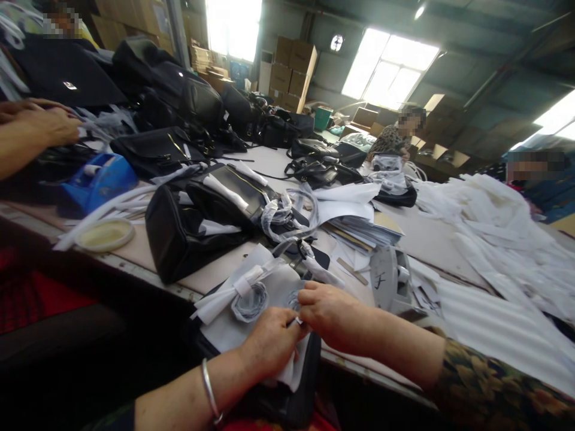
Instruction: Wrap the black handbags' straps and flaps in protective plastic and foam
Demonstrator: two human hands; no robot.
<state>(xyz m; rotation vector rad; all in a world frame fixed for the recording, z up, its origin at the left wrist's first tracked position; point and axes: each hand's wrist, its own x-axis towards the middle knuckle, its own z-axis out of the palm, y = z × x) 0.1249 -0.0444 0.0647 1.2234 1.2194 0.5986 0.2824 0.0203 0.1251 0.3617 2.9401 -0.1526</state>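
A black bag (287, 404) rests at the table's front edge, below my hands. White paper (220, 335) covers its upper part. On the paper lies a plastic-wrapped coil (249, 302) with a white band around it; a second coil is partly hidden by my fingers. My left hand (272, 341), closed, has a small dark thing by the thumb that I cannot identify. My right hand (330, 311) meets it over the bag, its fingers pinched together. A small white bit shows between the two hands, but what they grip is mostly hidden.
Black bags (175, 233) stand just beyond on the table. A blue tape dispenser (99, 179) and a tape roll (105, 234) lie left; a grey dispenser (390, 278) and stacked papers (359, 227) lie right. White sheeting (494, 221) covers the far right. Other people work around the table.
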